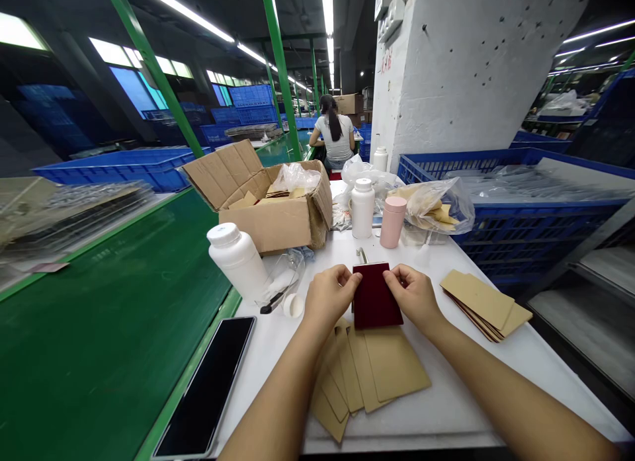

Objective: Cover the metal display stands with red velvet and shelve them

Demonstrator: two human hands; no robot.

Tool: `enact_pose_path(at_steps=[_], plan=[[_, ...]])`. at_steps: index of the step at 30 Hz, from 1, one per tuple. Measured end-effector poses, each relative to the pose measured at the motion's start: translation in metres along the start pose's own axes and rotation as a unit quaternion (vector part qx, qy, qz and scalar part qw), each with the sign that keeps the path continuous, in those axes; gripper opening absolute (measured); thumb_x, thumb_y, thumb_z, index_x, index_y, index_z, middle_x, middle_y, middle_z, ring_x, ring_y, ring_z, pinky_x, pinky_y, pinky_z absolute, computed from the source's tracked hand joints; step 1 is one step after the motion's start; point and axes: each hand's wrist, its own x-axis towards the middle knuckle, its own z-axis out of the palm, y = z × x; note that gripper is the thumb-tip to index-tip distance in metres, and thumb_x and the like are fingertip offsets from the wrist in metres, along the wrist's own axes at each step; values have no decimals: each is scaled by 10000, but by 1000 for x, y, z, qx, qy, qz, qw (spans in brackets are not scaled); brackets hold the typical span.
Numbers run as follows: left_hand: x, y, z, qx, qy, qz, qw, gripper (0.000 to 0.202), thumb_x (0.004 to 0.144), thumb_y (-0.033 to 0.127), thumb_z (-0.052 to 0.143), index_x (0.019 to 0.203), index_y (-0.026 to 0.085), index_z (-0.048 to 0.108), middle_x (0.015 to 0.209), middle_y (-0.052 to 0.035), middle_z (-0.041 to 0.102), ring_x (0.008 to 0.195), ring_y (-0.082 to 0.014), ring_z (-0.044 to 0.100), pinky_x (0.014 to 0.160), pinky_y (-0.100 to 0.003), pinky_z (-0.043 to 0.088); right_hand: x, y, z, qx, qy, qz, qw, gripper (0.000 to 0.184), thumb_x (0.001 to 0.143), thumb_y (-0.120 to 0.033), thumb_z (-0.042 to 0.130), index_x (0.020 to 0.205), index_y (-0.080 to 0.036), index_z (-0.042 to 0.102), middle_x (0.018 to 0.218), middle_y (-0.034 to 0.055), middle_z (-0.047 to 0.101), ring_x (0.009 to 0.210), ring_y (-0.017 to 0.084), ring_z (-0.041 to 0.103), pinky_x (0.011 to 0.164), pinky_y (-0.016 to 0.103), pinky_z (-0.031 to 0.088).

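Observation:
My left hand (331, 290) and my right hand (413, 293) pinch a dark red card (377, 297) by its two upper sides, thumbs on its face. It has a velvety look, and its back is hidden. Just behind its top edge a small metal piece (362, 254) sticks up. Fanned out on the table below the card are several tan cards (397, 365). To the right of my right hand lies a small stack of tan cards (483, 303), some with dark red undersides.
A phone (206, 385), a white bottle (237, 259), a black-handled tool (272, 302) and a white cap (293, 305) lie left. Behind stand an open carton (272, 223), another white bottle (362, 208) and a pink jar (393, 221). A green conveyor (109, 315) flanks the table; a person (335, 133) sits ahead.

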Motion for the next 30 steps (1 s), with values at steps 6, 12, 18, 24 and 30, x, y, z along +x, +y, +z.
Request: enact_pose_path(at_steps=[6,12,18,24,30], plan=[[0,1,0,1,5,-1,1000,304,816,454,516,635,211,545,638,-7,636,609,-166,567,548,-250,367,0,0,0,1,5,-12,1000,335,816,-442,546,608,-182,512,559,-15,505,517,108,414,498,225,346],[2,-2,2,-10,12,-3,1000,306,814,457,515,638,211,557,627,-3,636,597,-164,569,537,-249,362,0,-1,0,-12,11,-13,1000,333,814,-434,545,599,-181,517,548,-22,499,513,105,416,501,223,343],[1,-4,5,-15,19,-2,1000,344,834,485,489,635,211,552,624,-3,639,603,-164,574,533,-244,358,1,-2,0,-15,14,-15,1000,341,812,-433,541,583,-186,493,537,-26,483,512,105,412,502,225,340],[2,-4,7,-11,24,-8,1000,365,833,505,485,630,210,554,617,-9,643,595,-166,579,527,-244,352,1,-3,1,-17,18,-19,1000,348,808,-443,543,578,-183,509,525,-20,495,505,107,420,490,225,342],[3,-1,7,6,34,-25,999,377,830,514,486,610,215,555,623,-6,663,602,-174,585,524,-250,342,3,-2,2,-16,29,-12,999,364,802,-439,556,553,-178,509,506,-21,493,488,102,417,483,223,332]])
